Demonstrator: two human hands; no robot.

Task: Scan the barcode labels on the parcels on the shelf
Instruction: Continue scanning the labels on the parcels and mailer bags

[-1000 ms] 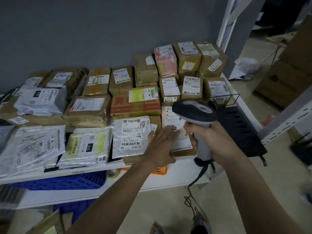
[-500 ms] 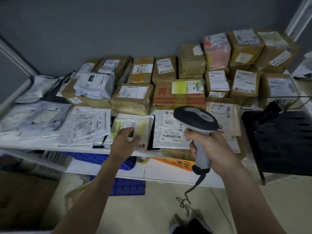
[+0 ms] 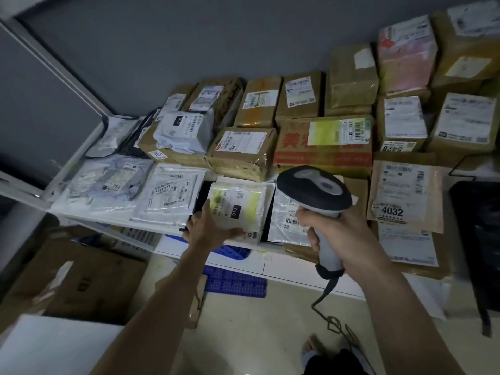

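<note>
"4032" is printed on the label of the brown padded envelope (image 3: 405, 190) at right. "5428" is read, upside down, on the brown box (image 3: 400, 125) above it. "010" is shown on the yellow-labelled white bag (image 3: 238, 209) at centre, "83" on its lower sticker. "1814" is stuck on the left carton (image 3: 151, 150).

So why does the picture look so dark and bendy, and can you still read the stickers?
Head view: the room is dim, so colours look grey. The wide lens bends the shelf edge and wall. The number 4032 on the brown envelope reads clearly; small print on the far boxes is blurred. Plastic on the parcel under the left hand shines a little beside the scanner.
</note>
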